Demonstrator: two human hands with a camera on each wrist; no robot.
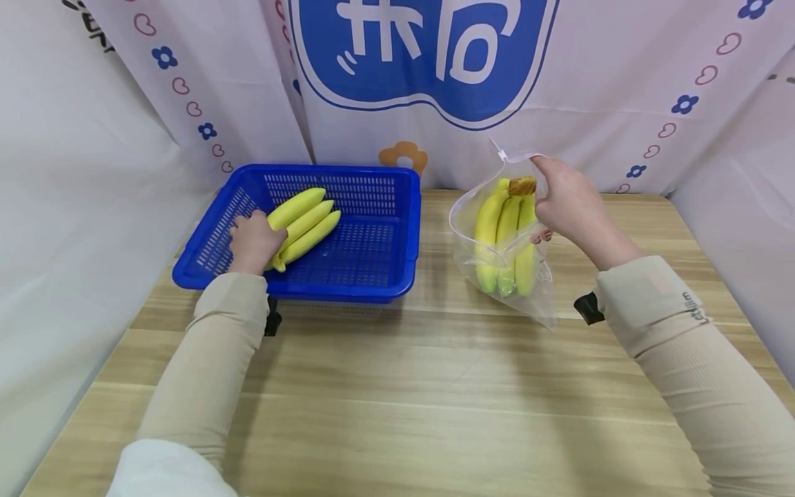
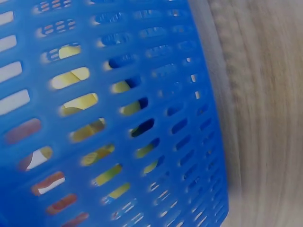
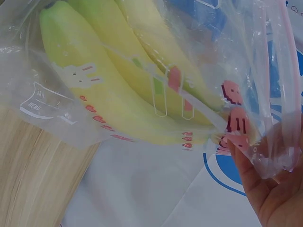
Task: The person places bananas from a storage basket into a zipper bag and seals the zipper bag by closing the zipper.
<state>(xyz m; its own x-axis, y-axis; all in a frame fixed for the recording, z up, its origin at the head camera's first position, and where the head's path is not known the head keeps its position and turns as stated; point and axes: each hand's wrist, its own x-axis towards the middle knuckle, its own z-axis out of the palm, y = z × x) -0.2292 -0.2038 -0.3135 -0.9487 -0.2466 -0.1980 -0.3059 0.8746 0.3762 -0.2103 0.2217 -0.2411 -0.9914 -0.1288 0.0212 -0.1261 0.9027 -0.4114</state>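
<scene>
In the head view, my left hand (image 1: pixel 254 243) is inside the blue plastic basket (image 1: pixel 406 235), gripping a bunch of yellow bananas (image 1: pixel 307 224) at its left side. The hand covers part of the bunch, and its fingertips are partly hidden. Through the basket slots, the left wrist view gives only glimpses of bananas (image 2: pixel 80 103) and fingers. My right hand (image 1: pixel 568 203) pinches the rim of a clear zip bag (image 1: pixel 466 221) and holds it upright. Inside that bag is a second bunch of bananas (image 1: pixel 507 238), brown stem up. Printed cartoon figures show on the bag (image 3: pixel 78 75) in the right wrist view.
Basket and bag stand on a light wood-grain table (image 1: pixel 397 407), the bag to the right of the basket. Behind them hangs a white cloth (image 1: pixel 559 138) with a large blue emblem (image 1: pixel 428 62). White sheeting encloses both sides.
</scene>
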